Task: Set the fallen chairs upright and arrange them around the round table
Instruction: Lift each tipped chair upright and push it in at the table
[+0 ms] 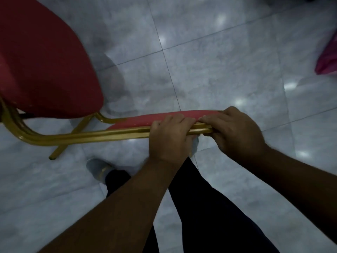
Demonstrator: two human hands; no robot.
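- Red-cushioned chair (54, 73) with a gold metal frame (87, 136) fills the left and centre of the head view, seen from above.
- Broad red seat pad sits at upper left; the padded backrest (156, 118) runs edge-on across the middle, from the frame's bend at left out to the hands.
- Left hand (168, 138) wraps the backrest's top edge, fingers curled over the red padding, palm against the gold tube.
- Right hand (235, 130) grips the same edge just beside the left, at the backrest's right end; fingertips nearly meet the left hand's knuckles.
- Both hands closed on the chair, forearms reaching in from the lower edge.
- One gold chair leg (60, 150) slants down to lower left, its foot on or just off the floor; cannot tell which.
- Whether the chair is fully upright or tilted: cannot tell for certain.
- Floor (228, 61) is pale grey glossy tile with dark grout lines and bright light reflections.
- Person's dark trousers (209, 207) and a grey shoe (98, 169) show below the backrest.
- Pink-magenta object (328, 59) at the right edge, cut off by the frame; unidentifiable.
- Picture slightly blurred.
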